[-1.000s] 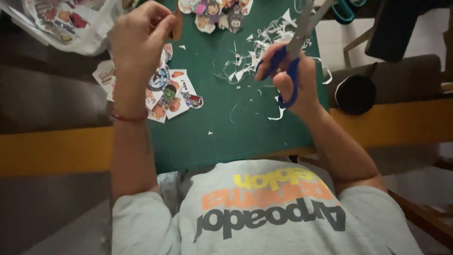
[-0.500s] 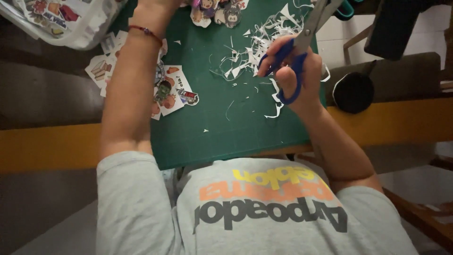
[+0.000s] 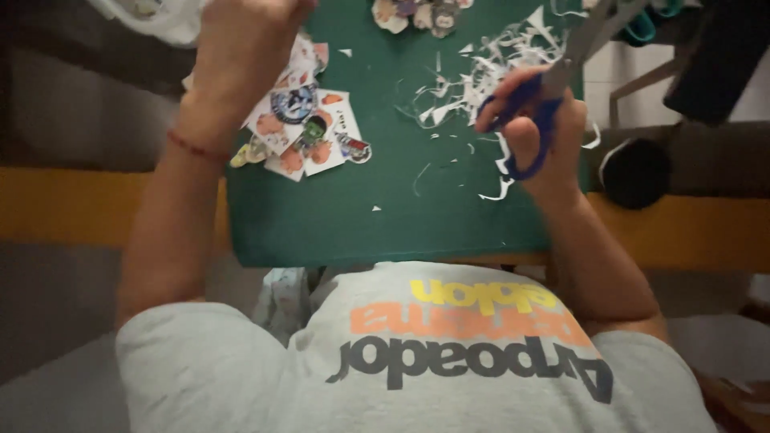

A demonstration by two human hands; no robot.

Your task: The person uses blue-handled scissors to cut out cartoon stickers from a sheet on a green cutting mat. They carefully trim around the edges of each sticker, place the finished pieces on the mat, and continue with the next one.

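Scissors point(image 3: 553, 96): blue-handled, gripped in my right hand point(image 3: 537, 144), blades raised over green mat point(image 3: 401, 216). Left hand point(image 3: 241, 40) reaches toward sticker sheets point(image 3: 309, 132); fingers cropped, cannot tell grip. Step, I judge: between cuts. Next needs fresh sheet.

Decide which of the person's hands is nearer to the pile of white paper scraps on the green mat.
Right. The right hand, holding the blue-handled scissors, sits against the paper scraps. The left hand is across the green mat, over the cut-out stickers.

Stickers point(image 3: 309, 132) lie left of scraps point(image 3: 481, 76) (on the mat point(image 3: 385, 216)).
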